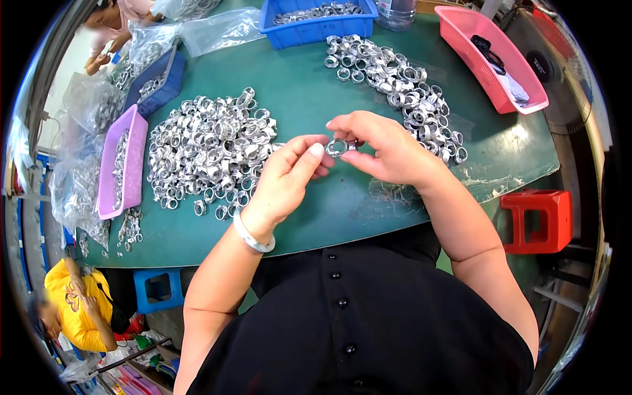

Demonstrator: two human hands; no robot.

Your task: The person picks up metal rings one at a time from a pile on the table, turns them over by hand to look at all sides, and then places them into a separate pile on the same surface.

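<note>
In front of my body, above the table, my right hand [388, 148] pinches a small silver metal ring [336, 148] between thumb and fingers. Close against the ring's left side is my left hand [293, 168], its thumb laid against curled fingers. Whether those fingers grip the ring or some other small part is hidden. A pale bangle [247, 236] circles my left wrist. Beside my left hand spreads a large heap of similar rings [204, 145]. Beyond my right hand, a second, longer pile of rings [395, 82] runs from the far middle toward the right.
On the green table [296, 82] stand a blue bin [319, 33], a pink basket [490, 72], a purple tray [135, 168] and another blue bin [161, 95]. Plastic bags [79, 178] crowd the left edge. A red stool [538, 220] stands right. Two other people sit at left.
</note>
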